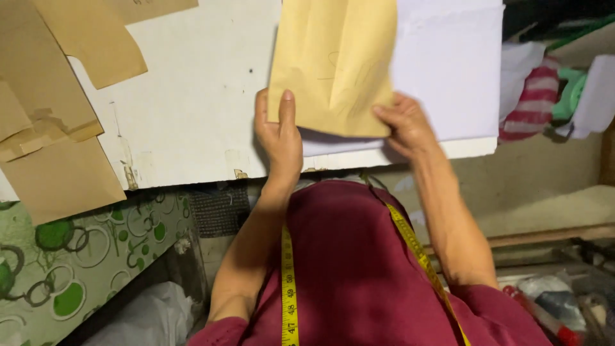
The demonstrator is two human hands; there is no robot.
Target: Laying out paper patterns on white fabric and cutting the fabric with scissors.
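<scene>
A tan paper pattern piece (pixel 333 61) lies over a folded white cloth (pixel 448 70) on the white table (pixel 192 96). My left hand (pixel 278 134) grips the paper's lower left corner, thumb on top. My right hand (pixel 403 125) pinches its lower right corner at the table's near edge. A yellow measuring tape (pixel 287 282) hangs around my neck over my maroon top.
More brown paper pattern pieces (pixel 57 96) lie at the table's left, some overhanging the edge. Striped red-white and green fabrics (pixel 544 93) are piled at the right. A green circle-patterned panel (pixel 70 256) stands lower left. A bag of oddments (pixel 551 307) sits lower right.
</scene>
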